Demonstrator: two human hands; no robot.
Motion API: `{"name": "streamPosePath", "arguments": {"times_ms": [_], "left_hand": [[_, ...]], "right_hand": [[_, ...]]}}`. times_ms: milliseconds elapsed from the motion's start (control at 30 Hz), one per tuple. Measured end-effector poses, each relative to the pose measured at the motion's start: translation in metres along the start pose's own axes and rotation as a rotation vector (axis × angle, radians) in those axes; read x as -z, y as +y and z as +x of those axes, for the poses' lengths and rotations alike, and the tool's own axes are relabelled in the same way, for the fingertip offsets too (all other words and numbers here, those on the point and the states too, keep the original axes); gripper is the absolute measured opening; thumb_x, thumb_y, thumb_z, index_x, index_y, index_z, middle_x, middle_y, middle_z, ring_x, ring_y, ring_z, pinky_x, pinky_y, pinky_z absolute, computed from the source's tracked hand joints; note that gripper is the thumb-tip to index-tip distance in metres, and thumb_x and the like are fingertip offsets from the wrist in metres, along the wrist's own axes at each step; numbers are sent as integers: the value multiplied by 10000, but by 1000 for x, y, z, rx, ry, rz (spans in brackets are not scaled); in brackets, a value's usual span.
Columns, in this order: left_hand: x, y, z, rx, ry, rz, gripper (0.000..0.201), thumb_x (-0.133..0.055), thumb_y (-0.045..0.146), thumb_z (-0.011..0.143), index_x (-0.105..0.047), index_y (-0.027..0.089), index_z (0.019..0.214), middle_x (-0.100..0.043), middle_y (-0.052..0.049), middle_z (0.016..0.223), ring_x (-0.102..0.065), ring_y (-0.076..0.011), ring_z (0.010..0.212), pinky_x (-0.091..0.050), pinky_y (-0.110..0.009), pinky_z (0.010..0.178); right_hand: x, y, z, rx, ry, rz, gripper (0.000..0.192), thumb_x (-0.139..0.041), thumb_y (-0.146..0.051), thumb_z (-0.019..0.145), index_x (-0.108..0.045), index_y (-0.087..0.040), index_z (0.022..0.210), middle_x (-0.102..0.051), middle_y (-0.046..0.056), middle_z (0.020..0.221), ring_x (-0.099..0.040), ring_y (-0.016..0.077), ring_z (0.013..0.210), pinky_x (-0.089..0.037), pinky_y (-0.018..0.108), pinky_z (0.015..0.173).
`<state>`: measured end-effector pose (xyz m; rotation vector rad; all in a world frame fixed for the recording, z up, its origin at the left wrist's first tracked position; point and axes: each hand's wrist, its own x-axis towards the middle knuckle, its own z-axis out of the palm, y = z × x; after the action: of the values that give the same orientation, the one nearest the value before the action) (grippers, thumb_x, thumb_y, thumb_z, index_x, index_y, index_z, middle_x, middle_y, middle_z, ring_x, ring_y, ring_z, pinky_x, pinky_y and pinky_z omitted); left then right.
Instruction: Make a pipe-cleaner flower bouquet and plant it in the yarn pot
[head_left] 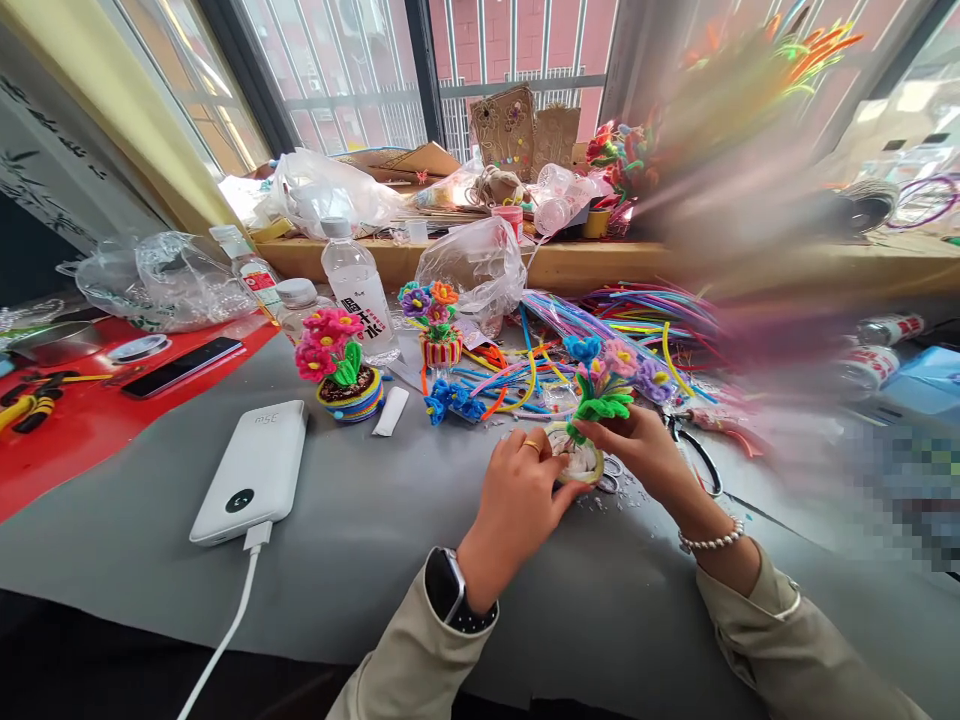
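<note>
My left hand (517, 490) is closed around the side of a small round pot (598, 464) with a pale rim and whitish filling. My right hand (637, 450) pinches the base of a pipe-cleaner flower bouquet (604, 402), just over the pot. Blue, pink and purple blooms top its green leaves. Whether the stems touch the filling I cannot tell. Silver scissor handles (612, 468) show beside the pot. Loose blue pipe-cleaner flowers (454, 402) lie farther back on the grey table.
Left of centre stand a pink flower pot (349, 390) and a striped pot (441, 348). A white power bank (251, 470) lies with its cable plugged in. Behind are pipe cleaners (592, 310) and a water bottle (356, 280). A blurred shape covers the right side.
</note>
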<state>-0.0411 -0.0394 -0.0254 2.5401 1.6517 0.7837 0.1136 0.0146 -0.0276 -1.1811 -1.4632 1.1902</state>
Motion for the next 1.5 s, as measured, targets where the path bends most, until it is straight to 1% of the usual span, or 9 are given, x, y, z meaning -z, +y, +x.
{"name": "streamPosePath", "arguments": {"times_ms": [100, 267, 567, 733, 833, 1000, 1233, 1333, 1500], "left_hand": [[-1, 1, -4, 22, 3, -32, 293, -505, 411, 764, -647, 205, 915, -548, -66, 832, -486, -189, 807, -433, -337, 710], [-3, 2, -6, 43, 2, -121, 271, -529, 389, 756, -642, 196, 908, -532, -48, 818, -500, -161, 794, -454, -293, 708], [-2, 2, -8, 85, -27, -192, 279, -528, 394, 751, -646, 196, 910, -513, -56, 812, -502, -166, 786, -462, -305, 713], [1, 6, -9, 167, -61, -241, 288, -544, 399, 735, -652, 192, 904, -512, -57, 811, -515, -168, 781, -464, -317, 737], [4, 9, -9, 224, -95, -255, 287, -546, 390, 733, -650, 179, 898, -514, -62, 834, -526, -168, 774, -470, -321, 739], [5, 9, -10, 210, -107, -259, 294, -528, 403, 743, -642, 192, 912, -509, -61, 855, -529, -175, 801, -471, -330, 745], [5, 7, -9, 213, -127, -277, 303, -530, 416, 738, -640, 202, 923, -513, -65, 870, -527, -179, 804, -468, -332, 736], [5, 7, -9, 206, -117, -284, 304, -532, 417, 737, -642, 204, 924, -511, -63, 868, -527, -176, 799, -466, -329, 737], [3, 7, -11, 191, -79, -294, 298, -544, 411, 731, -645, 206, 923, -505, -60, 858, -525, -169, 798, -464, -313, 735]], "right_hand": [[0, 3, -1, -15, -34, 14, 308, -685, -414, 590, -594, -148, 715, -631, 28, 667, -569, 159, 603, -463, 263, 551], [2, 3, -3, -6, -82, -100, 269, -656, -404, 627, -585, -151, 686, -608, 13, 616, -543, 142, 564, -446, 241, 502], [3, -9, -5, 9, -152, -172, 250, -652, -389, 627, -581, -163, 706, -627, 23, 657, -552, 153, 580, -459, 257, 515], [4, -8, -5, 49, -169, -205, 248, -646, -404, 631, -597, -164, 667, -599, 16, 580, -538, 149, 545, -435, 246, 466], [5, -5, -5, 74, -160, -233, 246, -633, -409, 644, -606, -166, 664, -585, 10, 560, -528, 145, 527, -407, 239, 440], [5, -1, -6, 115, -138, -305, 234, -635, -400, 635, -595, -172, 666, -566, -1, 552, -483, 123, 490, -373, 229, 429], [1, -12, -8, 201, -117, -541, 172, -604, -315, 626, -527, -189, 539, -423, -45, 432, -301, 76, 400, -231, 213, 361], [0, -11, -8, 197, -136, -571, 204, -581, -320, 653, -507, -188, 517, -413, -42, 427, -311, 83, 401, -241, 220, 368], [-3, 0, -8, 243, -68, -569, 159, -582, -318, 694, -539, -184, 621, -466, -22, 525, -370, 98, 463, -303, 225, 412]]}}
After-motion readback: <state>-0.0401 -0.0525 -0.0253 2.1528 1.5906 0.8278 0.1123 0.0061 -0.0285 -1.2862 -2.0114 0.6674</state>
